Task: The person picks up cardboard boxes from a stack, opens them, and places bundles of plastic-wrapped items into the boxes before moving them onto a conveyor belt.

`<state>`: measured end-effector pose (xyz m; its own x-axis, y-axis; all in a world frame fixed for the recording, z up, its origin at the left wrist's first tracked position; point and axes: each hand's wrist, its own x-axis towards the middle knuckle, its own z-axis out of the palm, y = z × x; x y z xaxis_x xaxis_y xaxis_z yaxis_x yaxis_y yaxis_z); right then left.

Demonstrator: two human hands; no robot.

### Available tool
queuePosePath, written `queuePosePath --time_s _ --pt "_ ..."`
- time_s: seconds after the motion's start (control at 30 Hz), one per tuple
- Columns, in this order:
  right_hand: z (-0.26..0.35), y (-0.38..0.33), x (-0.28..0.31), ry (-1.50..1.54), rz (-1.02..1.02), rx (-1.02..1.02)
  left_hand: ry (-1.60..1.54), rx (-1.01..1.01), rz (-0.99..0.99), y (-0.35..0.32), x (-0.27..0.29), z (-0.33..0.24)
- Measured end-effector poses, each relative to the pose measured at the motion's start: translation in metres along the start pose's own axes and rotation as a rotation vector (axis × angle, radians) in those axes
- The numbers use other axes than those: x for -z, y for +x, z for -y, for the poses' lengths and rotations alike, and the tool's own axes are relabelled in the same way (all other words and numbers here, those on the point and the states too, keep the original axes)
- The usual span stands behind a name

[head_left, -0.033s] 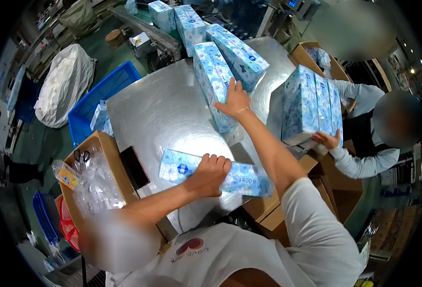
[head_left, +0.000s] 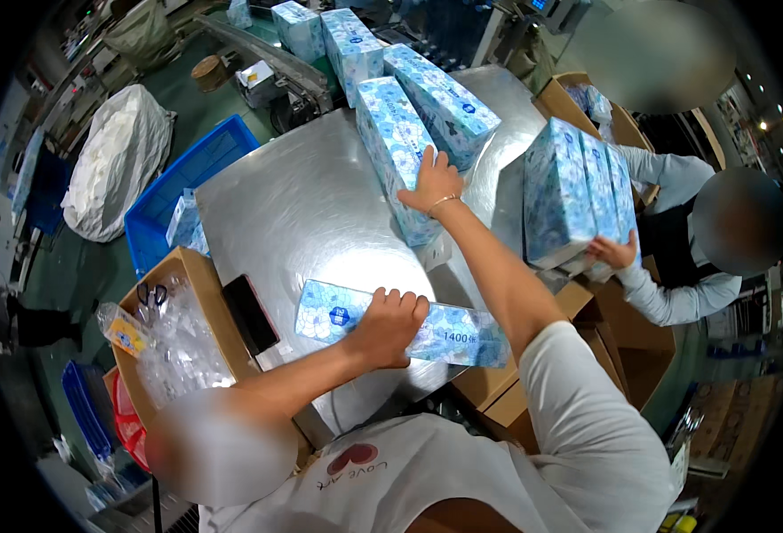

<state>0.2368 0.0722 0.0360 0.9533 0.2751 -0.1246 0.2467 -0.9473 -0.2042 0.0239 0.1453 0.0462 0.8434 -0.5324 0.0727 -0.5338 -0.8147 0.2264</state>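
A blue-and-white flower-printed tissue pack [head_left: 462, 336] lies lengthwise in front of me on the metal table. My left hand [head_left: 387, 327] is closed over its middle, knuckles up. Farther off, my right hand [head_left: 434, 185] rests against a second long tissue pack [head_left: 393, 124], with thumb and fingers spread on its surface. Beside that one, to its right, lies another like pack [head_left: 445, 98]. Across the table to the right, a co-worker's hand [head_left: 613, 250] supports a block of three packs [head_left: 560, 195] side by side.
At left stand a carton of clear plastic bags [head_left: 187, 346] with scissors [head_left: 151, 293], a dark phone [head_left: 249, 313] and a blue crate [head_left: 143, 222]. More packs [head_left: 351, 49] line up at the far edge. Open cartons [head_left: 622, 346] sit at right, below the table [head_left: 276, 204].
The co-worker's block of packs and the hand under it have shifted slightly to the right. Both my hands stay in place.
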Motion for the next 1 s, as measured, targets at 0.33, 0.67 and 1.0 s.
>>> queuePosePath --time_s 0.33,0.67,1.0 --pt "-0.066 -0.061 -0.005 -0.030 0.069 0.170 -0.328 -0.096 0.111 0.008 -0.005 0.046" --pt "-0.253 -0.235 0.139 0.819 -0.441 0.168 -1.239 0.212 -0.473 -0.015 0.025 0.002" --pt "-0.328 -0.466 0.108 0.694 -0.212 -0.287 -0.165 -0.755 0.613 0.064 -0.177 -0.291"
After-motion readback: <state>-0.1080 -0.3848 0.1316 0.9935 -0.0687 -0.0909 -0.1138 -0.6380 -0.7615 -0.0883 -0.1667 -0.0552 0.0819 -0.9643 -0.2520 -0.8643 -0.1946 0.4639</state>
